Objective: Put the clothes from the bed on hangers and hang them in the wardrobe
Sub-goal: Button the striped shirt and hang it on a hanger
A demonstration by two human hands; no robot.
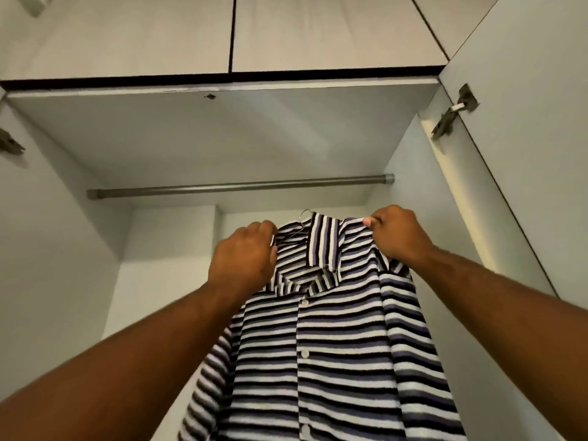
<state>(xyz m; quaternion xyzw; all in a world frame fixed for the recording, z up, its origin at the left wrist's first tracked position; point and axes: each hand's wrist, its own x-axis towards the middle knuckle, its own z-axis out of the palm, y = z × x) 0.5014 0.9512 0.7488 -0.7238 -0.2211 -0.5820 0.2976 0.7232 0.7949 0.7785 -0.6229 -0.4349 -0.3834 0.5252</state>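
My left grip [243, 256] and right grip [397, 230] each pinched a shoulder of the striped shirt [318, 345] below the wardrobe rail [241, 187], leaving its hanger hook [304, 214] free.

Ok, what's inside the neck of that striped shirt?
A thin metal hanger: its hook pokes out above the collar. The rest is hidden under the striped shirt, gripped at the shoulders by the left hand and right hand.

Pale overhead cupboard doors [143, 33], dark seam [234, 33] between them.
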